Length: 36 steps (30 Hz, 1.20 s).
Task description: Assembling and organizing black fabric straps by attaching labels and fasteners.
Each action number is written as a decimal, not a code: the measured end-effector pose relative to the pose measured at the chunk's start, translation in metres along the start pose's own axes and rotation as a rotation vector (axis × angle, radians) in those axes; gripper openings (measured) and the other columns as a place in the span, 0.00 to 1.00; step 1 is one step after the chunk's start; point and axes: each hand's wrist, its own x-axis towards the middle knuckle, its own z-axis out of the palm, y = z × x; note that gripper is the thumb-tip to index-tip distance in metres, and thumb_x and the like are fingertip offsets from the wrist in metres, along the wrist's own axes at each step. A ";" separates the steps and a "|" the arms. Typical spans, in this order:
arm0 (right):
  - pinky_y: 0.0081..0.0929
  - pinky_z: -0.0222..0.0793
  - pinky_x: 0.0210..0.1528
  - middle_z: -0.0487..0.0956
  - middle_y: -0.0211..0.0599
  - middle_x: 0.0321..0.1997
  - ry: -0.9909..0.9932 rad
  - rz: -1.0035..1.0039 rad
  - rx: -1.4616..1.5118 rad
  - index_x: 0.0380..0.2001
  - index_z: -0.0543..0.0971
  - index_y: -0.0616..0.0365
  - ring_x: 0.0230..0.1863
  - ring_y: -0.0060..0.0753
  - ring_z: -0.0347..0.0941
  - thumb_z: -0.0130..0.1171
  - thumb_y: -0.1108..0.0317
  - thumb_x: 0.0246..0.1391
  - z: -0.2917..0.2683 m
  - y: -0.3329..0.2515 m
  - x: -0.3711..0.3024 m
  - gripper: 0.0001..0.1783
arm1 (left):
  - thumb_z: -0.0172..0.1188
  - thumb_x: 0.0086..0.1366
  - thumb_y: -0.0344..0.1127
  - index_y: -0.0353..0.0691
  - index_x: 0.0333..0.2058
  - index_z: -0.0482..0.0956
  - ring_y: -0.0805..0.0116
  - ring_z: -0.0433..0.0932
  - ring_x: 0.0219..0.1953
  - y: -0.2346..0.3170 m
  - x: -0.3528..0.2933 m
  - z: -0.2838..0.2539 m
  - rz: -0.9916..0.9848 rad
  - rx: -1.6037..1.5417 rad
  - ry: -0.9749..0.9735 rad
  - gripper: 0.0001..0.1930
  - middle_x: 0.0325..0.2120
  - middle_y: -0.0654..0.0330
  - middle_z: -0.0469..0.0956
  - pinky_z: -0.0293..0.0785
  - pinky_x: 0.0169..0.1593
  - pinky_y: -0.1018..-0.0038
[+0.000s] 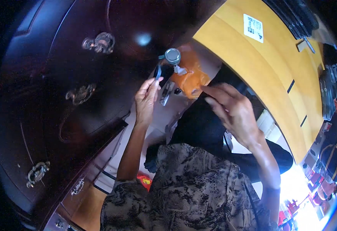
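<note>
My left hand (146,101), raised in the middle of the view, is closed with thumb and fingers pinching a thin, narrow blue-grey strip-like tool (159,72) that points up; its exact kind is too small to tell. Just beyond its tip is a round container with a metal lid (172,56). An orange plastic bag (192,75) lies beyond and between my hands, with a crumpled white tissue (180,70) by it. To the right, my right hand (234,109) hovers with fingers bent together near the bag's edge, slightly blurred; whatever its fingertips hold, if anything, cannot be made out.
Dark glossy wooden furniture with ornate metal pulls (99,42) fills the left side. A curved yellow wooden panel (230,36) with a white label (253,28) rises at the right. Small tools (166,95) lie on the pale floor. My dark-trousered leg (199,123) stretches below the bag.
</note>
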 end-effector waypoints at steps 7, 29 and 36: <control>0.35 0.72 0.40 0.78 0.49 0.33 -0.086 0.403 0.166 0.48 0.78 0.62 0.33 0.45 0.75 0.54 0.67 0.61 -0.021 0.037 -0.087 0.15 | 0.56 0.65 0.29 0.39 0.38 0.79 0.78 0.71 0.26 -0.185 0.054 0.004 -0.209 -0.035 0.262 0.05 0.29 0.64 0.78 0.69 0.32 0.80; 0.34 0.72 0.47 0.81 0.44 0.38 -0.052 0.438 0.115 0.43 0.81 0.61 0.45 0.42 0.76 0.58 0.70 0.57 -0.022 0.033 -0.099 0.11 | 0.62 0.58 0.40 0.39 0.45 0.77 0.54 0.81 0.38 -0.320 0.119 0.022 0.153 0.652 0.092 0.17 0.33 0.49 0.82 0.76 0.42 0.62; 0.35 0.81 0.39 0.78 0.46 0.41 -0.121 -0.185 0.494 0.55 0.72 0.59 0.43 0.43 0.78 0.57 0.57 0.58 -0.007 -0.047 -0.050 0.25 | 0.49 0.65 0.39 0.38 0.34 0.77 0.42 0.78 0.35 -0.314 0.104 0.035 0.132 0.984 -0.441 0.12 0.29 0.44 0.79 0.74 0.38 0.55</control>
